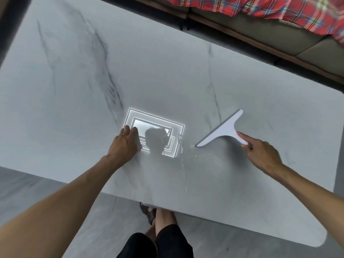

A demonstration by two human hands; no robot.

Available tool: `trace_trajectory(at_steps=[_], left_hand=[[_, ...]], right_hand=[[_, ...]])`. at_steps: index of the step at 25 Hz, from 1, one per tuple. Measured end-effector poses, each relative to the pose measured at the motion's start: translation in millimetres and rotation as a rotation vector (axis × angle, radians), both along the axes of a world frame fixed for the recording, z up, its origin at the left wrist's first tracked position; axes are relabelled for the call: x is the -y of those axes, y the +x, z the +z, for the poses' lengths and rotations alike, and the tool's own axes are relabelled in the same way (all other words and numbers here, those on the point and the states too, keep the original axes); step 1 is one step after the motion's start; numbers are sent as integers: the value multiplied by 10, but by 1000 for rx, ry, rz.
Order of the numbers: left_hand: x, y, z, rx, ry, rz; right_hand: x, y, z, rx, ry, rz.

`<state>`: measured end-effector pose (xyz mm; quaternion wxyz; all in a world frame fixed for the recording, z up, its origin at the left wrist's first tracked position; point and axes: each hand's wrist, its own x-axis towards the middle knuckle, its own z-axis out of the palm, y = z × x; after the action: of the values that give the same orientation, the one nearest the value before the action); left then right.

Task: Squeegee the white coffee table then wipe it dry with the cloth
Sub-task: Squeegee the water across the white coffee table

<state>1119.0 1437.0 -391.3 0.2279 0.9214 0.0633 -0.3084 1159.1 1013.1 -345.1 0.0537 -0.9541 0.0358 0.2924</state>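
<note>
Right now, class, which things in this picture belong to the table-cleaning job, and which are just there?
Belong to the job:
squeegee, held by the right hand
white table
water drops on the table
left hand, resting flat on the table

Just there:
plaid blanket
sofa
sandal

No cloth is in view.

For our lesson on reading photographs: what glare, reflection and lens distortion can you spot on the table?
Head view: bright ceiling-light glare on the glossy table, a dark head-shaped reflection inside it, glinting water drops, and table edges bowed by the wide lens.
</note>
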Motion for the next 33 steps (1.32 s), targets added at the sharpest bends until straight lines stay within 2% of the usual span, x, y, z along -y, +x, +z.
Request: trace_trajectory(at_steps=[5,9,13,16,19,21,24,29,33], left_hand=[[72,-464,179,29,-73,112],[70,-677,190,30,-104,280],[-6,-908,108,25,-136,462],[-91,-1076,25,46,-110,581],[-137,-1234,-47,50,-28,593],[-122,-1296,-87,75,9,562],[8,-1287,-108,90,-1,461],[538,-1147,-69,110,23,274],[1042,-1084,-121,-13,73,145]], right_hand=[[223,-246,321,25,22,-86],[17,-361,365,108,1,17],[-639,-448,290,93,86,300],[-1482,-645,-1,-57,238,616],[-2160,-967,-331,-197,325,839],[-2325,-1025,-472,-170,319,898],[-2207,-843,-545,-50,303,807],[-1311,-451,-457,72,222,412],[-411,-449,-374,97,129,288]])
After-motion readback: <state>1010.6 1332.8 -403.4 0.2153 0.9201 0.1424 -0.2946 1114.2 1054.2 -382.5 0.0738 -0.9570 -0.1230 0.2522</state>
